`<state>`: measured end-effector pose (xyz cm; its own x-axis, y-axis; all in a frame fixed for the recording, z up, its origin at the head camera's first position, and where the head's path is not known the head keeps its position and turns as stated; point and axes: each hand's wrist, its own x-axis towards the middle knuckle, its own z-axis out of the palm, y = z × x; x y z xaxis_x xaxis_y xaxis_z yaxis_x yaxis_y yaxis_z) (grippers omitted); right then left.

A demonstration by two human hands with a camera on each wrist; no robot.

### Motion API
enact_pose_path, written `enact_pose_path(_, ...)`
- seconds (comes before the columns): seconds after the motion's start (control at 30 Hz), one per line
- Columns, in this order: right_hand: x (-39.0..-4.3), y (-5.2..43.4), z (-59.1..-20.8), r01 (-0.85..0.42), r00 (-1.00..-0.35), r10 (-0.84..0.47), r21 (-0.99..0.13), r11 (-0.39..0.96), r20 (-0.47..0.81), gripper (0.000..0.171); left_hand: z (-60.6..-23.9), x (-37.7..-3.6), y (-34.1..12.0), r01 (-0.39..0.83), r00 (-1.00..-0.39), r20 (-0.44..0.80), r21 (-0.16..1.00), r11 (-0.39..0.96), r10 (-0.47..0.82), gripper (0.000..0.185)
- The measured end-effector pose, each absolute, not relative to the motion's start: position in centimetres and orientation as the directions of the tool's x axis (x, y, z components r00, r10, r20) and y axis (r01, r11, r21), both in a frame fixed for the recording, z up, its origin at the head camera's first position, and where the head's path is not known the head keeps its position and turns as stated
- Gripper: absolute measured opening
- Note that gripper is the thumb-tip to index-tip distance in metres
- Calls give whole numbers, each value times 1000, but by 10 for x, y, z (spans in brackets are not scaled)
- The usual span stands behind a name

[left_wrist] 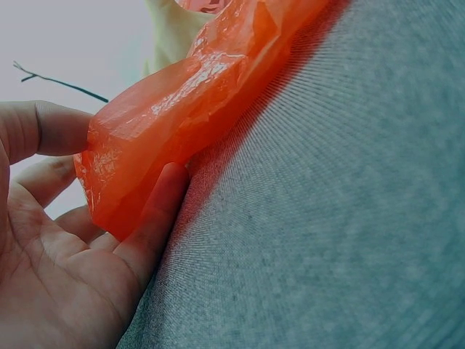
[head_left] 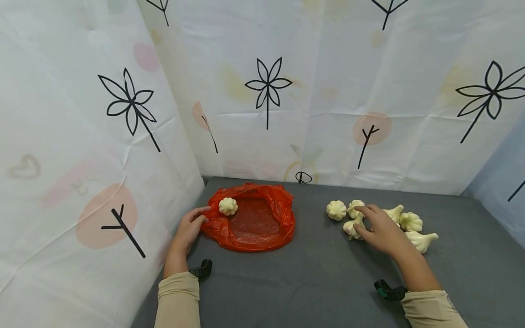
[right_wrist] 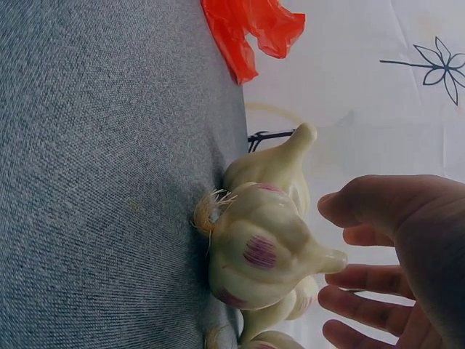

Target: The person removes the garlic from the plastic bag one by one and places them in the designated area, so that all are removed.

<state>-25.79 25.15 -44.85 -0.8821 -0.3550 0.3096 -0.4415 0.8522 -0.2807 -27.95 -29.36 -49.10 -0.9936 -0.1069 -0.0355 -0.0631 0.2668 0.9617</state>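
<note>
A red plastic bag (head_left: 254, 223) lies open on the grey table (head_left: 320, 273), with one garlic head (head_left: 228, 206) on its left part. My left hand (head_left: 205, 214) pinches the bag's left edge; in the left wrist view the bag (left_wrist: 189, 109) sits between the thumb and fingers of that hand (left_wrist: 131, 156). To the right lies a cluster of several garlic heads (head_left: 411, 222). My right hand (head_left: 357, 219) hovers over them with fingers spread. In the right wrist view a purple-streaked garlic head (right_wrist: 265, 254) lies just beside the hand (right_wrist: 341, 247), with nothing gripped.
White curtain walls (head_left: 266, 114) with leaf prints close in the table at the back and left. One garlic head (head_left: 336, 210) sits apart at the cluster's left. Black wrist mounts (head_left: 202, 269) show near both sleeves. Bare grey surface lies between bag and cluster.
</note>
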Motion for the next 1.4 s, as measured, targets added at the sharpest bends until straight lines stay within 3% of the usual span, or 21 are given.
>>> enact_pose_path(0.33,-259,242,-446,-465,-862,-354,-290,836,362,47,-467,-264,-284,-83,-995,-63,961,264,-83,42)
enact_pose_path(0.73,-267,215,-439,-556,-792,-385,-300,775,473,42,-494,-281,-295,-58,-994,-29,962,267,-108,40)
enact_pose_path(1.4,-279,151,-426,-628,-761,-415,-408,663,498,34,-497,-281,-295,-42,-994,-12,962,270,-112,40)
